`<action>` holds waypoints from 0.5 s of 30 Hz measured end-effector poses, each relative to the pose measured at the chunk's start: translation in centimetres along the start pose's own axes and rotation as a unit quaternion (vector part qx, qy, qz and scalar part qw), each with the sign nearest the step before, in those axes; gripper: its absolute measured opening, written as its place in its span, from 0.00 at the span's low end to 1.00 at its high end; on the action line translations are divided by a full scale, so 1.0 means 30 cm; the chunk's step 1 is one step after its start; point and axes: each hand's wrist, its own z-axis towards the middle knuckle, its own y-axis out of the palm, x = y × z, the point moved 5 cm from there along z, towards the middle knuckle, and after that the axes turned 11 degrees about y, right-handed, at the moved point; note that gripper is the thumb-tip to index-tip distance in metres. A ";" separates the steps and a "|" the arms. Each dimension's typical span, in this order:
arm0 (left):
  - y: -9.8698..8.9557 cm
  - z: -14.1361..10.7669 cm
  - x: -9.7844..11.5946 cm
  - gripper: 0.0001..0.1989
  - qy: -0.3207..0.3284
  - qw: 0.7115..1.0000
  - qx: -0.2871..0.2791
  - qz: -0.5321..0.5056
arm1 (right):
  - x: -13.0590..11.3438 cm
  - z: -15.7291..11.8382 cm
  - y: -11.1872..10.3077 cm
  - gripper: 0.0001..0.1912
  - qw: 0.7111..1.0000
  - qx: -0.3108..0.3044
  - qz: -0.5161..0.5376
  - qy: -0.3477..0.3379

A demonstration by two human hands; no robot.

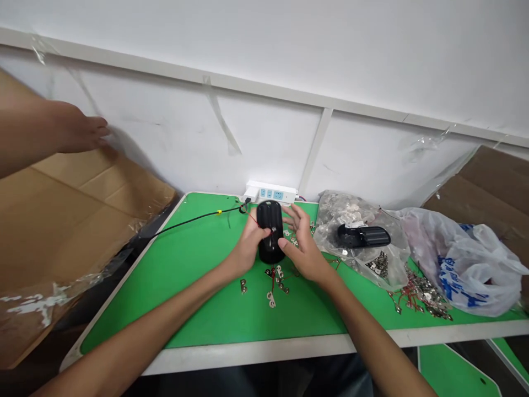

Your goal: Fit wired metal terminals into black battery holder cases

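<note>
At far left, a flattened cardboard sheet (70,231) with clear plastic film (49,298) on it leans beside the worktop. Above it, a co-worker's open hand (78,128) reaches in from the left edge, fingers extended and near the white wall (165,138).

On the green-topped worktop (136,303), a black cable (194,220) with a yellow tag runs to a white power strip (273,193) at the back. The person's left hand (248,245) is curled, its fingers wrapped onto the left side of a black oval housing (270,231), which stands near the middle of the worktop, between both hands. A thin red wire (253,220) shows at its upper left. The right hand (301,245) is open, fingers spread, right beside the housing's right edge; whether its fingertips grip the housing is hard to tell.

Metal terminals with red wires (275,281) lie just below the housing. Further right, a clear plastic bag (351,212) holds a black part (363,236) and metal pieces, next to a heap of wired terminals (419,295), a white-and-blue plastic bag (467,270), and brown cardboard (491,187).
</note>
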 end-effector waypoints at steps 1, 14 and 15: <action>-0.020 0.018 0.004 0.30 0.015 1.000 0.024 -0.003 | -0.002 0.002 -0.002 0.44 1.000 0.017 0.002 -0.004; 0.029 -0.025 -0.024 0.37 -0.047 0.991 0.040 -0.121 | 0.045 0.048 0.001 0.20 0.991 0.119 -0.047 0.034; 0.032 -0.024 -0.022 0.37 -0.061 0.991 0.020 -0.120 | 0.059 0.052 0.000 0.20 0.993 0.109 -0.029 0.046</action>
